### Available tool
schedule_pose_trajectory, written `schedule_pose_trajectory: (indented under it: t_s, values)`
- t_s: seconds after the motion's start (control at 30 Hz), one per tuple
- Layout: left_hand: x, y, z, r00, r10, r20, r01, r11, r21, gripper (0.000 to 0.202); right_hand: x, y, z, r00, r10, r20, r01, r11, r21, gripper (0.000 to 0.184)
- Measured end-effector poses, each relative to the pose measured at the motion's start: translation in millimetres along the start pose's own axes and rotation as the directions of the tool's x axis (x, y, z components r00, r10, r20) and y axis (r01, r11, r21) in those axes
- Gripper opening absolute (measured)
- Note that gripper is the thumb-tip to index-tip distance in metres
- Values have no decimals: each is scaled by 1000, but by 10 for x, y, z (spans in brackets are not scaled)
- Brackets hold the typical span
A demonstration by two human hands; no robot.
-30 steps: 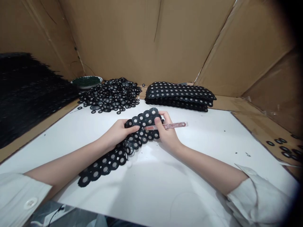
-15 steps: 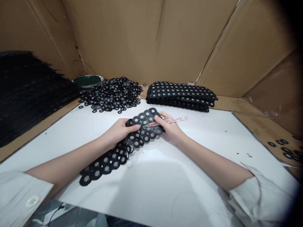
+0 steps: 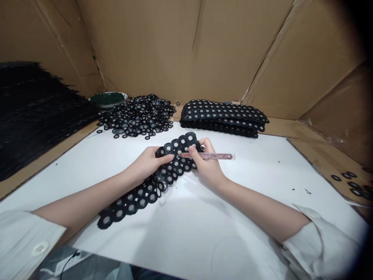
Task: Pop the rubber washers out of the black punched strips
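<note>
A long black strip of joined rings with pale centres [image 3: 136, 198] lies across the white sheet [image 3: 186, 217], running from near my left forearm up to the middle. My left hand [image 3: 147, 163] is closed on the strip's upper part, thumb pressed on top of the rings. My right hand [image 3: 205, 165] grips a thin pink transparent tool [image 3: 217, 156] like a pen. The tool's tip rests against a ring at the strip's top end, just beside my left thumb.
A loose heap of black rings [image 3: 136, 116] sits at the back left, with a green dish [image 3: 108, 99] behind it. A stack of ring strips [image 3: 223, 116] lies at the back centre. Black material [image 3: 32, 112] fills the left. Cardboard walls surround everything; a few rings [image 3: 351, 182] lie at right.
My right hand turned so the tool swung from tilted upward back to nearly level, its tip again at the strip's top rings. My left hand stayed put.
</note>
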State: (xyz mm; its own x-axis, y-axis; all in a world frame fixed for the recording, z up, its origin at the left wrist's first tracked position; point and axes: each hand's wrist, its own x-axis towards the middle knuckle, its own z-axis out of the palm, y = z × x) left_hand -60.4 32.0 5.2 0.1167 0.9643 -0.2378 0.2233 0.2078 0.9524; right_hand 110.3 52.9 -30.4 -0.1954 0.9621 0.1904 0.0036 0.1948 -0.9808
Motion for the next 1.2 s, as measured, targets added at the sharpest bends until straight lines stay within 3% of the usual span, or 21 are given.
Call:
schedule_pose_trajectory:
  t_s: [0.17,0.37,0.6,0.7,0.8,0.97,1.2]
  values:
    - [-12,-6,15,1000,13,6,-12,1000,-12,26,-2,28,-6,999,18,38,-15,997,-71,28]
    - [1,-25,6,1000,-12,17,13,998,-53,28,-1,29,13,982,59,181,-68,997,46,29]
    - [-21,-101,79,999,40,18,-38,995,-92,21,-60,-22,107,958,-152,244,201,961,-192,44]
    - [-53,-74,102,998,48,50,-45,998,-53,21,-45,-17,104,957,-167,237,222,947,-230,42]
    - [-56,-28,74,996,16,85,-15,1000,-14,25,-15,-22,54,978,-88,191,130,966,-225,40]
    - [-3,-16,8,994,113,9,-113,991,77,33,56,-34,-58,986,31,165,-18,997,-79,36]
    - [73,-116,-20,976,214,-46,-196,949,246,27,167,-50,-100,987,-149,55,151,988,-33,28]
